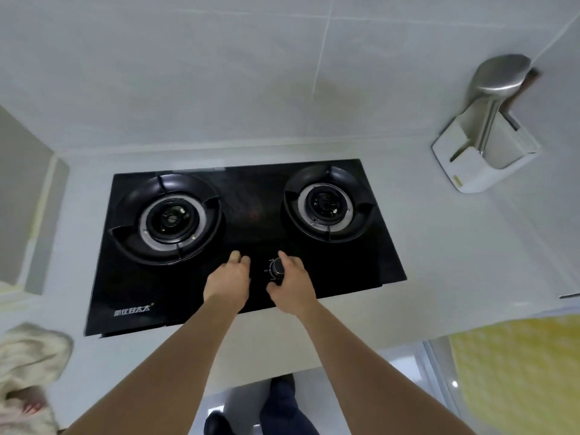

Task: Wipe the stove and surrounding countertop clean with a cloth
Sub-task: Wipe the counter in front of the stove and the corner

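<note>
**Both hands at the stove knobs, cloth aside on the counter**

Black glass stove [244, 233] set into the pale counter [439, 246], with two round burners, the left burner [171, 219] larger-looking than the right burner [329, 204]. Left hand [227, 282] over the front middle of the glass, fingers curled downward over something underneath; not possible to tell what, since the hand hides it. Right hand [292, 285] just beside it, thumb and forefinger curved around the black knob [277, 267], touching its right side. Cream cloth [28, 368] crumpled at the far left front edge of the counter, well apart from both hands and touched by neither. White holder [483, 158] with a steel ladle [499, 80] upright inside, at the right rear against the tiled wall [219, 73].
</note>
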